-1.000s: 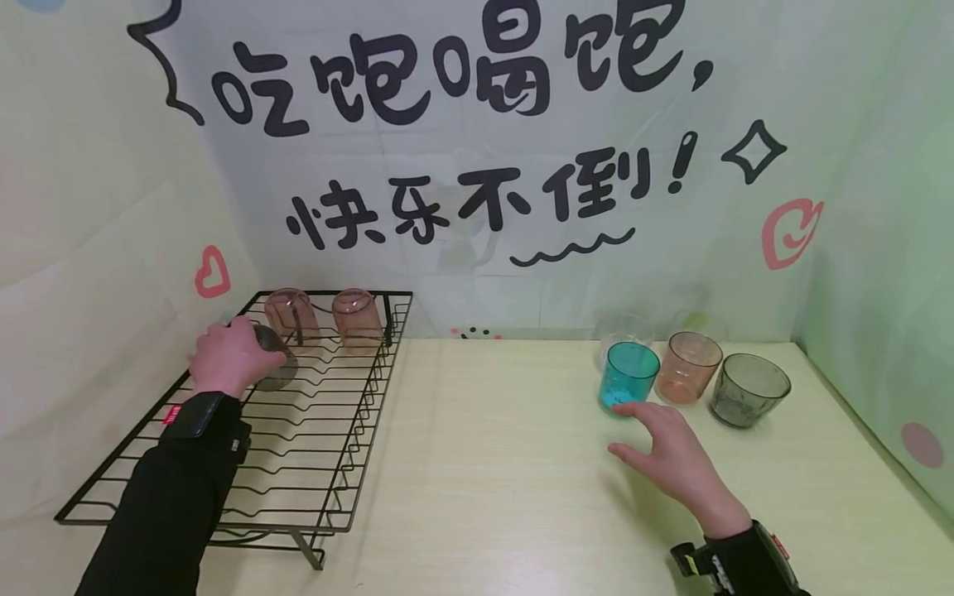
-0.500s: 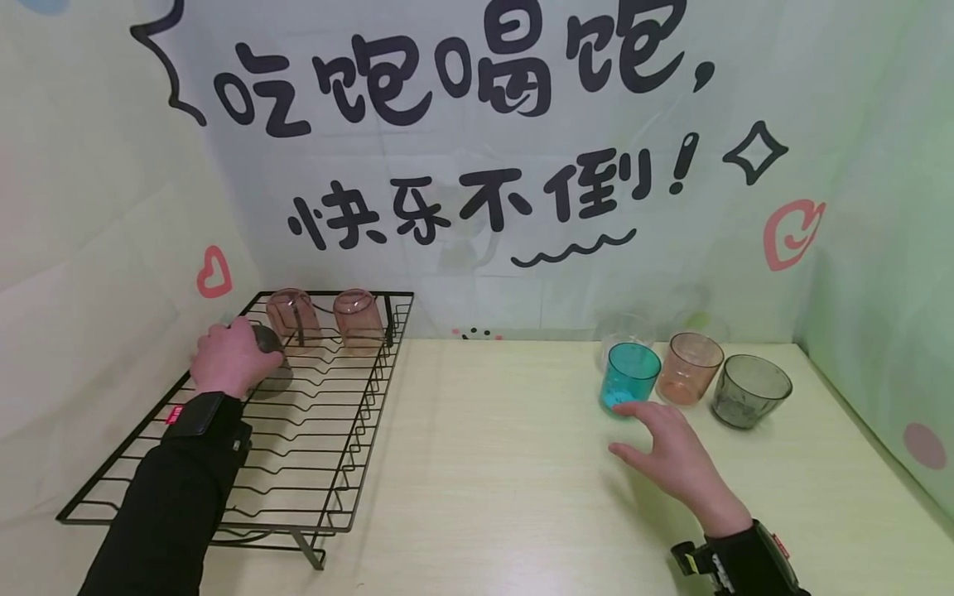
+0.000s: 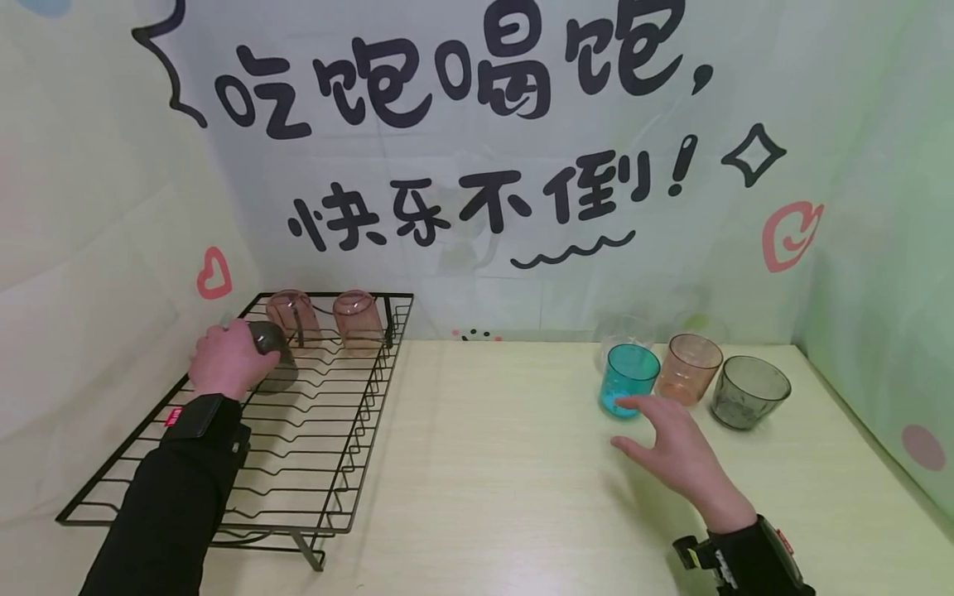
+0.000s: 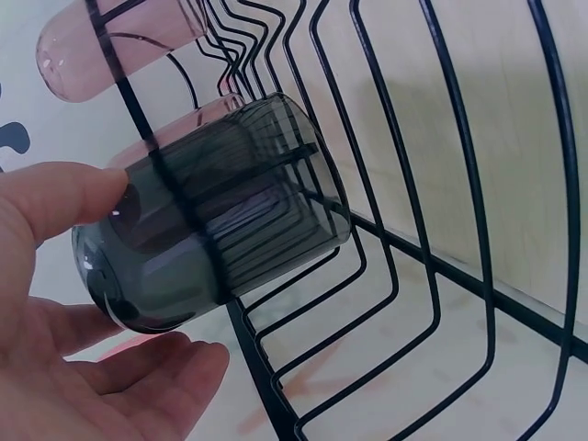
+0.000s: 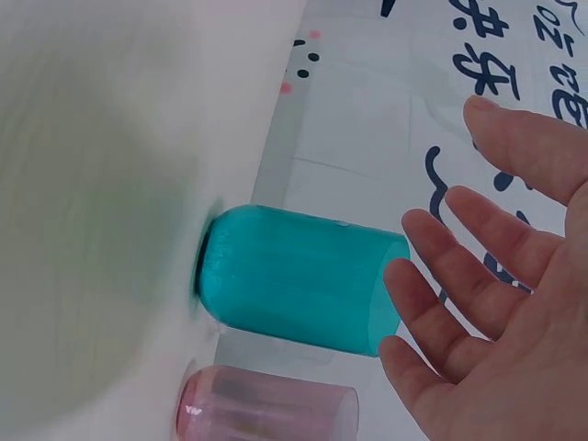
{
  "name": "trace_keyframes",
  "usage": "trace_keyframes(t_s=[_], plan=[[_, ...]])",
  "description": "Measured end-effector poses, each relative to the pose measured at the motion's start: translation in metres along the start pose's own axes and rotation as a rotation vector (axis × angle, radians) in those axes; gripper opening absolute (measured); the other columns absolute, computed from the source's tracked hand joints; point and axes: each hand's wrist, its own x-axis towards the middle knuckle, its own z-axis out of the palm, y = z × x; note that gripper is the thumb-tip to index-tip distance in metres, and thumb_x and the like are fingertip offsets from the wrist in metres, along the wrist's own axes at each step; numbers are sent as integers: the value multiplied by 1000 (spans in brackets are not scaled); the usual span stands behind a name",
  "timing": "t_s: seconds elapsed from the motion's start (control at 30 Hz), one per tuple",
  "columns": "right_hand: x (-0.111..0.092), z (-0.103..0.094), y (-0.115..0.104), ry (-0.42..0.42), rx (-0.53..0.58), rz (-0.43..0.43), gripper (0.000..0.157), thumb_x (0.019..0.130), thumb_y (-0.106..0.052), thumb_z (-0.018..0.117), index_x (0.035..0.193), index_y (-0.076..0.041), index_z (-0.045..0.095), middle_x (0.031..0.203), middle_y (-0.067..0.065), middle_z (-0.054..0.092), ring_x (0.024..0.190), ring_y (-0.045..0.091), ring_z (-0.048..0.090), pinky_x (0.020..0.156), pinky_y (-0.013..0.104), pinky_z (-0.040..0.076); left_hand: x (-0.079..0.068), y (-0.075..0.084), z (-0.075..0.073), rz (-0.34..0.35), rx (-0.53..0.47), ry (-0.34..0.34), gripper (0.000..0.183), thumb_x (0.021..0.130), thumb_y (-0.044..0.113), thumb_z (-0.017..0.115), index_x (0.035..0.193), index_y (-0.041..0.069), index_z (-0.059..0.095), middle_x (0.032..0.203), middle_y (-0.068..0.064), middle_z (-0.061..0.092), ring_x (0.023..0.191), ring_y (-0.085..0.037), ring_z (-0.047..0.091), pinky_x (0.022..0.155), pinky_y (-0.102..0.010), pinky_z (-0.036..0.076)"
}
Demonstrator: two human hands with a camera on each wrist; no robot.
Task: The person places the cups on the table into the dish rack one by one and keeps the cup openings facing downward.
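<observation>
An upside-down dark grey glass (image 4: 220, 211) is at the black wire rack (image 3: 320, 439). My left hand (image 3: 231, 360) is around its closed end. In the left wrist view, the thumb touches one side and a finger passes behind the base; other fingertips are apart from the glass. My right hand (image 3: 686, 455) is spread beside an upright teal glass (image 3: 630, 377), thumb and fingers apart, holding nothing. Its fingertips lie near the rim in the right wrist view; contact cannot be told.
Two pink glasses (image 3: 358, 319) stand upside down at the rack's far end. Right of the teal glass are an upright amber-pink glass (image 3: 689, 368) and a grey glass (image 3: 750, 391). A clear glass (image 3: 607, 339) is behind. Cloth walls (image 3: 477, 290) enclose the table (image 3: 492, 463).
The dark grey glass shifts slightly and shows more beyond my left hand. My right hand rises a little, its thumb and fingers still spread.
</observation>
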Motion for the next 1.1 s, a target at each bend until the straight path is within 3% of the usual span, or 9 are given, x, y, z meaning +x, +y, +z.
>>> trace_keyframes(t_s=[0.4, 1.1], plan=[[2, -5, 1, 57, -20, -59, 45, 75, -5, 84, 116, 1, 66, 114, 14, 67, 108, 38, 57, 92, 54, 42, -3, 0, -1, -25, -21, -13, 70, 87, 36, 66, 118, -22, 41, 103, -41, 43, 93, -57, 47, 66, -66, 47], [6, -14, 7, 87, -72, -98, 46, 74, -8, 85, 115, 0, 67, 112, 13, 68, 107, 38, 57, 91, 54, 42, -2, 6, -4, 10, 6, 44, 72, 87, 39, 67, 110, -23, 39, 100, -42, 39, 92, -58, 42, 61, -64, 44]])
